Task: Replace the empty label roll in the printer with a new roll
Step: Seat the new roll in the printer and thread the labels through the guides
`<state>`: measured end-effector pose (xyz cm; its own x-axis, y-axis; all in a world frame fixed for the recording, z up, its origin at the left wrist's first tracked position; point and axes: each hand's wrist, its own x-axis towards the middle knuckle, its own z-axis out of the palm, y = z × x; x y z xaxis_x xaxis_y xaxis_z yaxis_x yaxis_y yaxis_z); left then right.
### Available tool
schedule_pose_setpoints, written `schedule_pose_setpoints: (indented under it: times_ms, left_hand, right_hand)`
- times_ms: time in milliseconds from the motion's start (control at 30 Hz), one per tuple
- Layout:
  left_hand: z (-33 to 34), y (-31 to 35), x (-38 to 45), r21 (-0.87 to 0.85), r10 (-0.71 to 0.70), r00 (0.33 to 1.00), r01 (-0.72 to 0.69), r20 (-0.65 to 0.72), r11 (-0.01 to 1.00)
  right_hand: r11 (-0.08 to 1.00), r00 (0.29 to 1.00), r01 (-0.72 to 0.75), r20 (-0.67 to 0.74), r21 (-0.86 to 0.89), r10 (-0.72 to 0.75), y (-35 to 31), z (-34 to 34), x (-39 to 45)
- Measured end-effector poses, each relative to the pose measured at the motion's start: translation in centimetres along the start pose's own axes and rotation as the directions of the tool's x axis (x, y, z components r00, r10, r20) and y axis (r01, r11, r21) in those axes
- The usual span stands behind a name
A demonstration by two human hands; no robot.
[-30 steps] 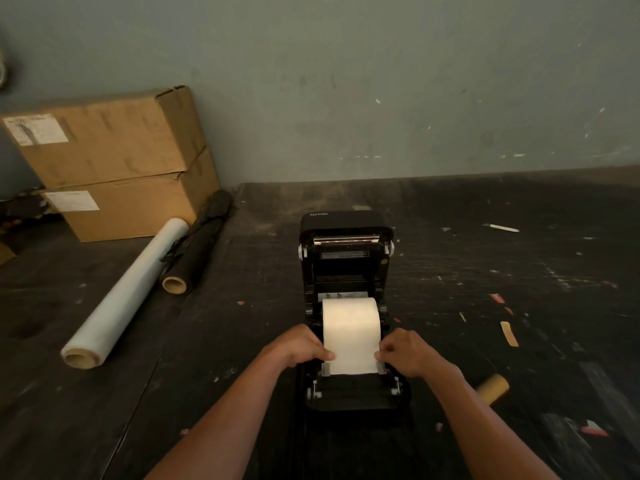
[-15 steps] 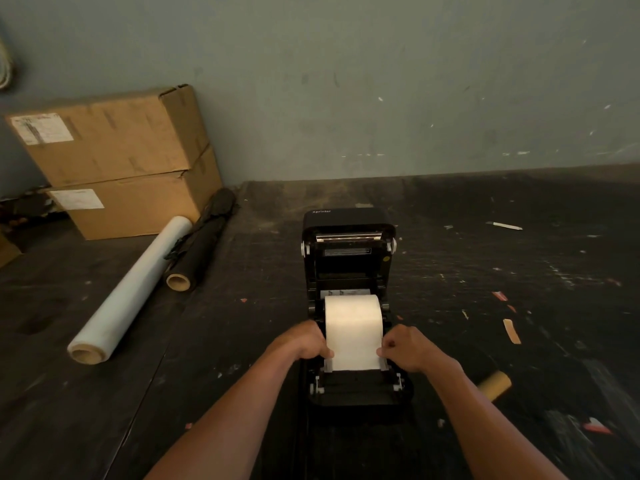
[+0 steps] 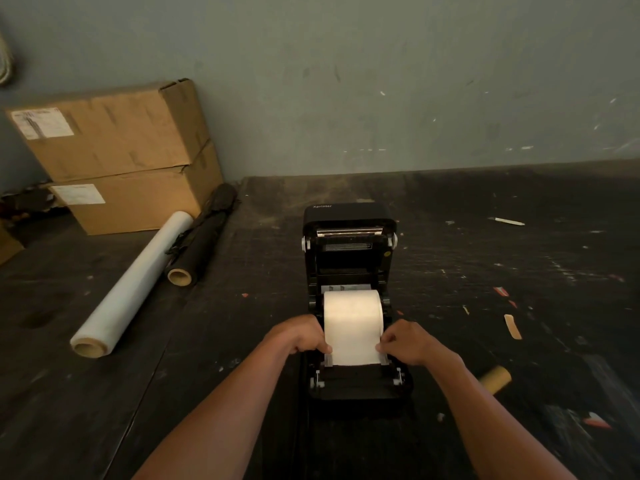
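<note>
- At the middle of the dark table, the printer (image 3: 349,237) stood with its lid thrown back, so the bay lay reachable.
- Seated in that bay, the new roll (image 3: 353,313) had its free end drawn toward the front slot, seemingly for threading.
- Left hand (image 3: 298,336) and right hand (image 3: 407,342) each pinched shut on one edge of the paper, likely to keep it square.
- Nearby to the right lay the bare cardboard core (image 3: 495,378).

Both forearms are bare to the frame's edge, and the left grip (image 3: 300,336) and right grip (image 3: 406,341) are ungloved.
</note>
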<state>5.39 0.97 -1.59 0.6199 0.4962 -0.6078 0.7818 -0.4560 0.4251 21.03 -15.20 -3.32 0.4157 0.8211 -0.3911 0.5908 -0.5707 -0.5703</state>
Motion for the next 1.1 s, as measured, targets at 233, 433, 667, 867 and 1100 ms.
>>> schedule_pose_setpoints:
  times_ms: [233,433,667,867,1100]
  left_hand:
    - [0.0,-0.1,0.0,-0.028,0.018,1.0,-0.018,0.004,0.999]
    - [0.0,-0.1,-0.2,-0.035,0.047,0.999,-0.047,0.01,0.998]
    - [0.3,-0.4,0.0,-0.019,0.065,0.998,-0.065,0.002,0.998]
    - [-0.5,0.3,0.5,0.125,-0.012,0.998,0.005,0.057,0.992]
    - [-0.8,0.7,1.0,0.22,-0.024,0.995,0.002,0.095,0.976]
  right_hand:
    - [0.997,0.986,-0.062,-0.155,-0.05,0.054,-0.1,1.2,-0.3]
    - [0.999,0.998,-0.042,-0.045,-0.001,0.042,0.0,0.8,-0.3]
    - [0.993,0.997,-0.06,0.045,-0.103,0.064,-0.7,-0.5,0.4]
    - [0.993,0.957,-0.111,-0.266,0.042,0.119,-0.8,1.3,-1.0]
    - [0.936,0.947,0.241,-0.149,-0.257,-0.284,-0.7,3.4,-2.4]
